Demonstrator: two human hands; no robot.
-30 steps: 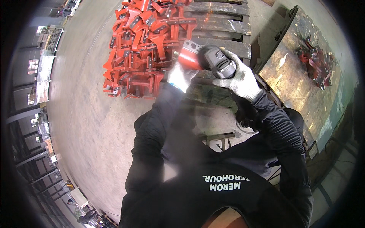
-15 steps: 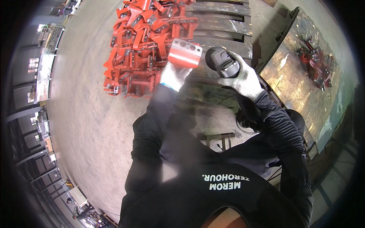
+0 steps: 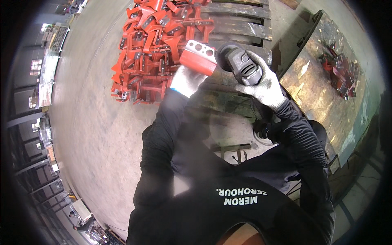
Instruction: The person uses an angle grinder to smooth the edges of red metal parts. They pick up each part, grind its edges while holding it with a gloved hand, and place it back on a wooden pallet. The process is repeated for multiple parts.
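A red metal bracket [image 3: 197, 61] with a bare, holed silver edge is gripped in my gloved left hand [image 3: 187, 80], its fingers mostly hidden beneath the part. My gloved right hand [image 3: 265, 83] is wrapped round a dark grey angle grinder [image 3: 246, 67]. The grinder's round disc [image 3: 226, 54] lies close by the bracket's right edge; whether they touch I cannot tell. Just beyond my left hand rises a large heap of similar red brackets [image 3: 151, 57].
The heap rests on a slatted wooden pallet [image 3: 232, 28]. To the right stands a worn wooden tabletop [image 3: 310, 87] with a smaller pile of red and dark metal parts [image 3: 341, 71]. Below my hands is a small metal frame [image 3: 237, 151]. Concrete floor [image 3: 90, 122] spreads to the left.
The grinder has turned in my right hand and its disc has shifted slightly left, toward the bracket. The bracket has tilted a little in my left hand.
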